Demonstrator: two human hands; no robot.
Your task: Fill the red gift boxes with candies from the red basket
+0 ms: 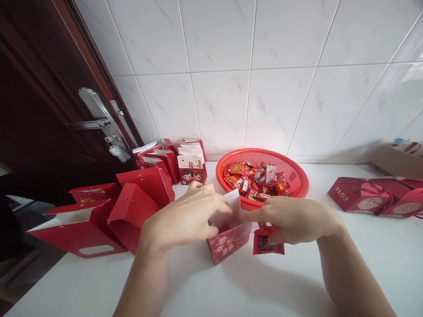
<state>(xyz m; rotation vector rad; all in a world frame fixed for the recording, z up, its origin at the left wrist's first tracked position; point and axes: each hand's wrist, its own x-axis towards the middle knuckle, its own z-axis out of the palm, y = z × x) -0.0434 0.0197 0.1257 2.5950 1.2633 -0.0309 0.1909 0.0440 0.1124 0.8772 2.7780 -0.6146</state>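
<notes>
A small red gift box with pale printing on its front stands on the white table, its top flaps up. My left hand grips it at the open top, thumb at the near left edge and forefinger by the white inner flap. What its other fingers touch is hidden. Just right of the box, my right hand pinches a candy in a shiny red wrapper. Its forefinger stretches to the box's right flap. Behind both hands, a red plastic basket holds several wrapped candies.
Large red boxes with raised flaps crowd the table's left side. Smaller boxes with cartoon faces stand by the tiled wall. At right lie dark red ribboned boxes and a cardboard carton. A brown door borders the left.
</notes>
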